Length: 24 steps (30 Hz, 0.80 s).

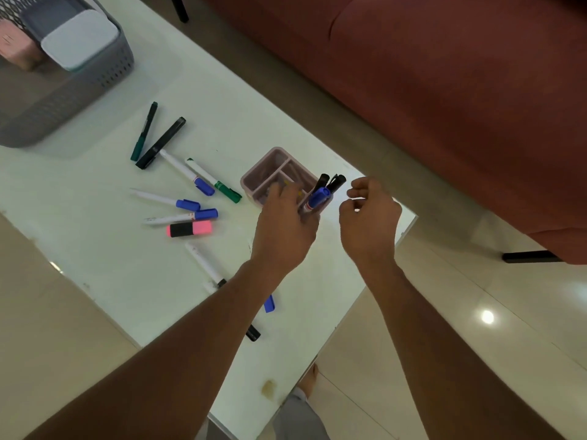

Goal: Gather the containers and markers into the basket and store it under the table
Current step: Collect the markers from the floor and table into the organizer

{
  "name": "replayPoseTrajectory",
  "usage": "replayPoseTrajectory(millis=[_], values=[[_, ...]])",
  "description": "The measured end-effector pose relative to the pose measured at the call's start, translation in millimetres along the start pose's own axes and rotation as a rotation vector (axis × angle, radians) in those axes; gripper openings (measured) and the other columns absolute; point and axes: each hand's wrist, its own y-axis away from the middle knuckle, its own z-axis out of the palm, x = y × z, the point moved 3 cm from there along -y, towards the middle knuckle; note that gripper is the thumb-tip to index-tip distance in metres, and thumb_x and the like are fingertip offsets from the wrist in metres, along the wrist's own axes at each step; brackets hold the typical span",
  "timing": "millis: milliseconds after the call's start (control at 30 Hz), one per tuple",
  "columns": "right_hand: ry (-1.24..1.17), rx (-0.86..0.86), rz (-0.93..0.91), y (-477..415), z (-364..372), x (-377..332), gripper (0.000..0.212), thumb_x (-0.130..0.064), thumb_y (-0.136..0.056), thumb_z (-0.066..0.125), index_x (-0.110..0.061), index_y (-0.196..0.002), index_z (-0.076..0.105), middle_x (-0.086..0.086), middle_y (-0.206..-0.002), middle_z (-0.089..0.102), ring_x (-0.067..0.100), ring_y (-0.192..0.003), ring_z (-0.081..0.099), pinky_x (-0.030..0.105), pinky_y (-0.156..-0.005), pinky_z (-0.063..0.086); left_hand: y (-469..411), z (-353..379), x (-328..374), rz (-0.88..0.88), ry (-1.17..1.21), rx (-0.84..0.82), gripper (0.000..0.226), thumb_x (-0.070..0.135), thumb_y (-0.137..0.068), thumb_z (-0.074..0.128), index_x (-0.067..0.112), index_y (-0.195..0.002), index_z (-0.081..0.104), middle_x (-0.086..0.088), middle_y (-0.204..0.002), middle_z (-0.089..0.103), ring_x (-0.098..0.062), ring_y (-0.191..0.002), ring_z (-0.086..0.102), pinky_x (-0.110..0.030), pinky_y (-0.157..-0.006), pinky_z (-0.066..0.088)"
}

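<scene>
Left hand [287, 217] grips the pink organizer [273, 173] mid-frame, three markers [319, 195] standing in it. Right hand [368, 214] hovers beside, fingers loosely curled, holding nothing. About ten loose markers [187, 204] litter the table [95, 249]; gray basket [63, 100] sits upper left, one white container [79, 38] inside.

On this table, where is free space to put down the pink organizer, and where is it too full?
Free: the bare top between the grey basket and the sofa-side edge, and the near-left part of the table below the pink highlighter. Crowded: the middle, where loose markers lie, and around the pink organizer, where the left hand and right hand are.
</scene>
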Motion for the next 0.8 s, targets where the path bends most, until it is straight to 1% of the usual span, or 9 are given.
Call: replayPoseTrajectory(millis=[67, 167, 267, 367, 500, 600, 700, 733, 800], values=[[-0.039, -0.065, 0.029, -14, 2, 5, 0.044, 0.007, -0.084, 0.053, -0.01, -0.125, 0.055, -0.001, -0.115, 0.062, -0.013, -0.068, 0.055, -0.001, -0.062, 0.041, -11, 2, 5, 0.024, -0.092, -0.039, 0.045, 0.032, -0.086, 0.069, 0.017, -0.124, 0.051, -0.005, -0.123, 0.051, -0.019, -0.095, 0.057, -0.027, -0.079, 0.052], [-0.07, -0.273, -0.016, -28, 10, 2, 0.055, 0.011, -0.086, 0.054, -0.012, -0.135, 0.05, 0.0, -0.127, 0.057, 0.003, -0.081, 0.057, 0.012, -0.079, 0.046, -26, 7, 11, 0.078, -0.207, -0.131, 0.054, 0.031, -0.088, 0.067, 0.014, -0.133, 0.044, -0.008, -0.132, 0.048, -0.022, -0.105, 0.059, -0.034, -0.086, 0.051], [-0.019, -0.345, -0.163, -31, 13, -7, 0.039, 0.009, -0.087, 0.059, -0.011, -0.12, 0.064, 0.004, -0.118, 0.066, 0.011, -0.094, 0.059, 0.02, -0.087, 0.05, -32, 9, 13, 0.072, -0.213, -0.176, 0.037, 0.027, -0.091, 0.062, 0.017, -0.126, 0.053, -0.005, -0.118, 0.057, -0.021, -0.099, 0.062, -0.033, -0.087, 0.052], [-0.001, -0.364, -0.263, -26, 8, -15, 0.026, 0.004, -0.087, 0.062, -0.011, -0.107, 0.069, 0.0, -0.102, 0.07, 0.016, -0.091, 0.062, 0.026, -0.085, 0.053, -26, 3, 10, 0.033, -0.127, -0.102, 0.02, 0.023, -0.092, 0.061, 0.019, -0.112, 0.06, 0.003, -0.098, 0.061, -0.013, -0.084, 0.059, -0.025, -0.08, 0.052], [-0.01, -0.366, -0.354, -13, -2, -26, 0.024, 0.001, -0.087, 0.065, -0.015, -0.106, 0.069, -0.006, -0.095, 0.067, 0.009, -0.082, 0.061, 0.009, -0.077, 0.049, 1, -9, 2, 0.019, 0.006, 0.018, 0.018, 0.019, -0.087, 0.067, 0.02, -0.104, 0.064, 0.006, -0.093, 0.065, -0.011, -0.082, 0.059, -0.016, -0.077, 0.046], [0.086, -0.463, -0.407, 3, 3, -29, 0.023, -0.005, -0.089, 0.066, -0.015, -0.109, 0.07, 0.0, -0.102, 0.072, 0.005, -0.083, 0.058, 0.009, -0.087, 0.045, 22, -9, -10, 0.007, 0.037, 0.03, 0.018, 0.019, -0.085, 0.07, 0.021, -0.103, 0.065, 0.003, -0.097, 0.069, -0.01, -0.083, 0.059, -0.01, -0.075, 0.041], [0.163, -0.48, -0.451, 14, 9, -26, 0.024, -0.003, -0.091, 0.064, -0.012, -0.112, 0.07, 0.004, -0.107, 0.073, 0.004, -0.087, 0.056, -0.009, -0.077, 0.031, 30, -7, -17, -0.007, 0.046, 0.064, 0.02, 0.019, -0.087, 0.069, 0.018, -0.106, 0.065, 0.0, -0.1, 0.068, -0.009, -0.085, 0.059, -0.004, -0.076, 0.04], [0.175, -0.481, -0.454, 15, 11, -25, 0.025, -0.002, -0.091, 0.063, -0.011, -0.114, 0.07, 0.006, -0.109, 0.072, 0.006, -0.089, 0.058, -0.01, -0.079, 0.029, 30, -7, -17, -0.015, 0.044, 0.073, 0.022, 0.019, -0.086, 0.07, 0.017, -0.108, 0.065, 0.0, -0.101, 0.068, -0.008, -0.085, 0.058, -0.002, -0.075, 0.04], [0.202, -0.486, -0.431, 17, 13, -20, 0.029, -0.003, -0.092, 0.061, -0.01, -0.12, 0.066, 0.009, -0.114, 0.071, 0.015, -0.099, 0.064, 0.0, -0.091, 0.032, 28, -7, -15, -0.021, 0.055, 0.08, 0.027, 0.019, -0.085, 0.071, 0.017, -0.112, 0.064, 0.0, -0.103, 0.068, -0.007, -0.087, 0.059, -0.003, -0.077, 0.04]])
